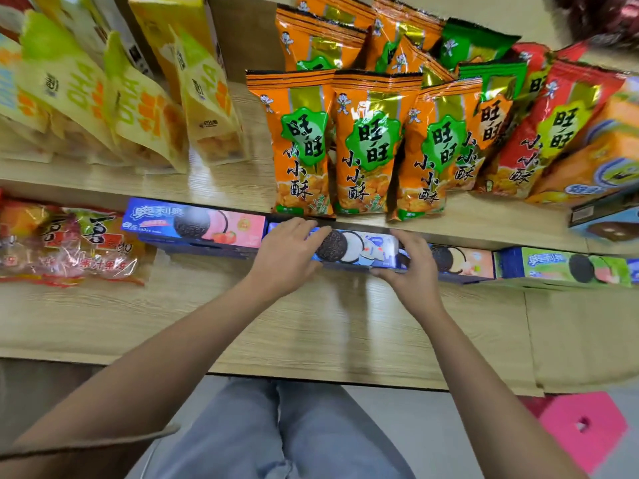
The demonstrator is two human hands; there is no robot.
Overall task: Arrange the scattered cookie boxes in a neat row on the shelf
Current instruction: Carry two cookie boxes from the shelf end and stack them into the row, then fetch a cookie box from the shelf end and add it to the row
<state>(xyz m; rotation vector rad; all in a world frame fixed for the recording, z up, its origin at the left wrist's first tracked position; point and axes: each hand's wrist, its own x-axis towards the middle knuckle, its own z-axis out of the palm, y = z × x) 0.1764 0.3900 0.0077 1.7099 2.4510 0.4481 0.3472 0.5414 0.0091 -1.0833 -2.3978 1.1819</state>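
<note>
- The lower shelf (pixel 311 326) is seen as a broad wooden board with bare room across its front half; the cookie boxes sit far back at its 12 o'clock edge, tucked under the lip of the upper shelf (pixel 221 183).
- The row is already taking shape: the pink-ended box (pixel 193 223) lies at 9 o'clock of the hands, the peach-ended box (pixel 463 261) and the green box (pixel 567 267) at 3 o'clock.
- The blue box (pixel 359 252) is held in the middle of the row, between those neighbours.
- The left hand (pixel 287 252) is laid flat over the box's left end, fingers pressed together; the right hand (pixel 413 267) is curled round its right end, thumb in front, the other fingers hidden behind.
- The step is best done, it is judged, by sliding the box straight back — both ends pushed evenly so it is not skewed.
- The front face should be brought level with the neighbours' fronts.
- Little headroom is left under the upper lip, so the knuckles should be kept low.
</note>
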